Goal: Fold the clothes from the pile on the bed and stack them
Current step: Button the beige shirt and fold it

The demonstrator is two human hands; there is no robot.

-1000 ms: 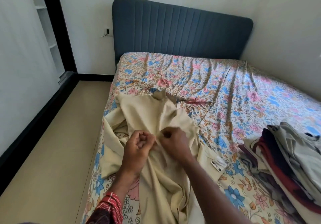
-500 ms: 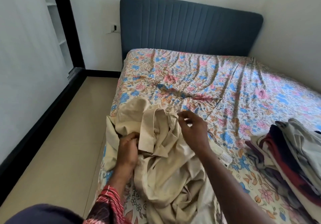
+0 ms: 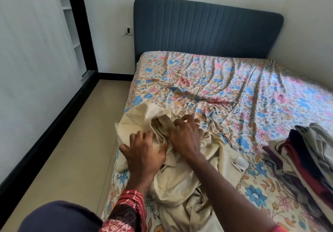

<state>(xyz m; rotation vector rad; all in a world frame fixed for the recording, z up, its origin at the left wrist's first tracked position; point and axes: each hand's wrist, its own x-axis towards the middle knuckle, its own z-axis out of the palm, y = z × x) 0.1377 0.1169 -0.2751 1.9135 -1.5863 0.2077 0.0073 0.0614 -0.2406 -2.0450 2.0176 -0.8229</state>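
Note:
A crumpled cream garment (image 3: 182, 183) lies on the near left part of the flowered bed (image 3: 225, 80), with its white label (image 3: 239, 163) turned up on the right. My left hand (image 3: 144, 154) presses on the garment's left side with fingers spread. Just beside it, my right hand (image 3: 185, 138) rests on the bunched folds in the middle, fingers spread and bent at the tips. The pile of clothes (image 3: 306, 158), grey, dark red and white, sits at the right edge of the bed.
A dark blue headboard (image 3: 207, 30) stands against the back wall. Beige floor (image 3: 72, 150) runs along the bed's left side, bounded by a white wall with a black skirting. The garment's left edge hangs over the mattress edge.
Both hands let go of the pinched cloth and came down onto the garment. The right hand moved from above the fabric to the bunched folds; the left hand spread out.

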